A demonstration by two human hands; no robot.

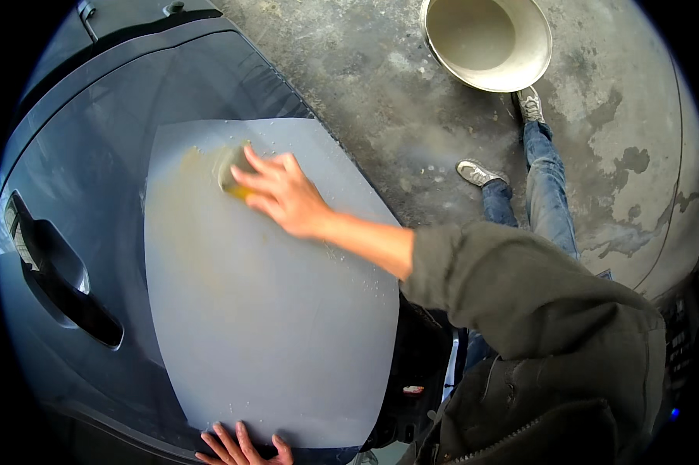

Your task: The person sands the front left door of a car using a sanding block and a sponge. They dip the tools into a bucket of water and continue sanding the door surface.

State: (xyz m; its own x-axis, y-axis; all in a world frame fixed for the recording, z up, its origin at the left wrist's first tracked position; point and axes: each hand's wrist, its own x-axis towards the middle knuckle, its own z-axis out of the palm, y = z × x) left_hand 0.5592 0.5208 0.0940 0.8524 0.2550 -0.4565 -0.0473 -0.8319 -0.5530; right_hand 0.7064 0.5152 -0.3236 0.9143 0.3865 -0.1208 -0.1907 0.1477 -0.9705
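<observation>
A car door [101,147] in dark blue-grey bears a large matte grey patch [279,325], pale like primer. My right hand [283,192] presses a sanding pad [233,172] against the upper part of this patch. The pad is dark on top with a yellow lower edge, and my fingers partly cover it. Around the pad spreads a wet, tan smear [190,182] with droplets. My left hand [245,448] rests with fingers spread at the patch's bottom edge, cut off by the picture's rim. It holds nothing that shows.
A black door handle [63,271] sticks out left of the patch. The door's edge runs down beside the stained concrete floor [349,70]. A pale round bucket [531,58] with murky liquid stands at the top right, near legs in jeans [547,182] and grey shoes [479,172].
</observation>
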